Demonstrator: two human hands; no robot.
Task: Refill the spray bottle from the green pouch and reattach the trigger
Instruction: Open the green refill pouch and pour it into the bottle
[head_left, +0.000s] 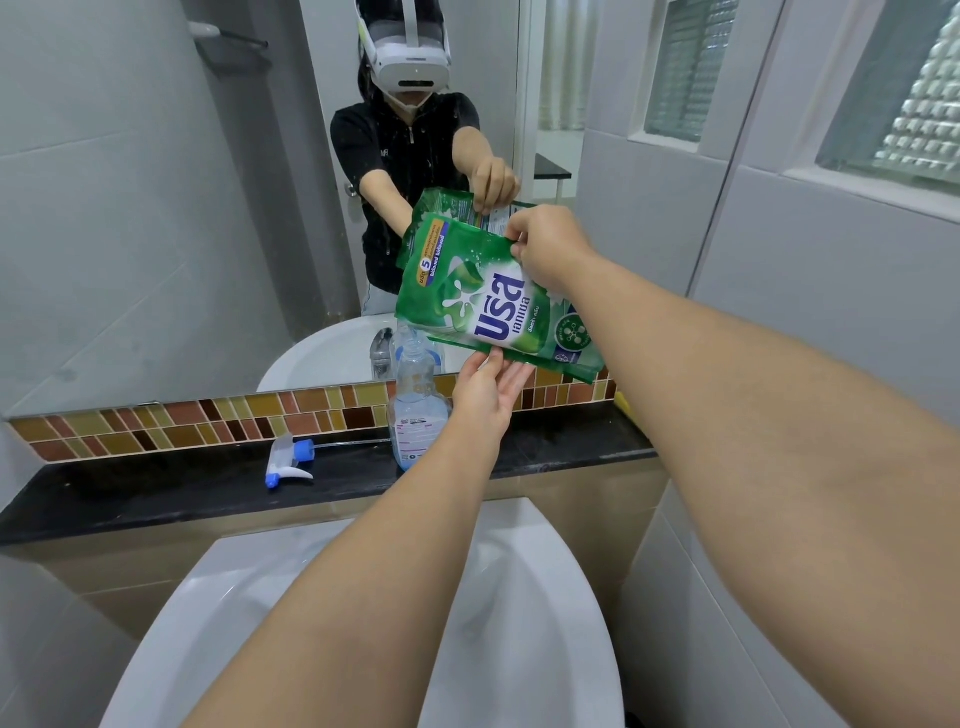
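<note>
The green pouch (488, 301) is held tilted in the air above the clear spray bottle (415, 410), its lower left corner close over the bottle's open neck. My right hand (548, 249) pinches the pouch's upper edge. My left hand (488, 395) supports the pouch's bottom edge with its fingers, just right of the bottle. The bottle stands upright on the black ledge (156, 488) without its top and holds some pale liquid. The white and blue trigger (291, 460) lies on its side on the ledge, left of the bottle, its thin tube pointing right.
A white sink basin (545, 649) sits below the ledge under my arms. A mirror (208, 208) behind the ledge reflects the person, the pouch and a tap. A strip of brown mosaic tiles (208, 426) runs along the ledge's back. A tiled wall with glass-block windows stands on the right.
</note>
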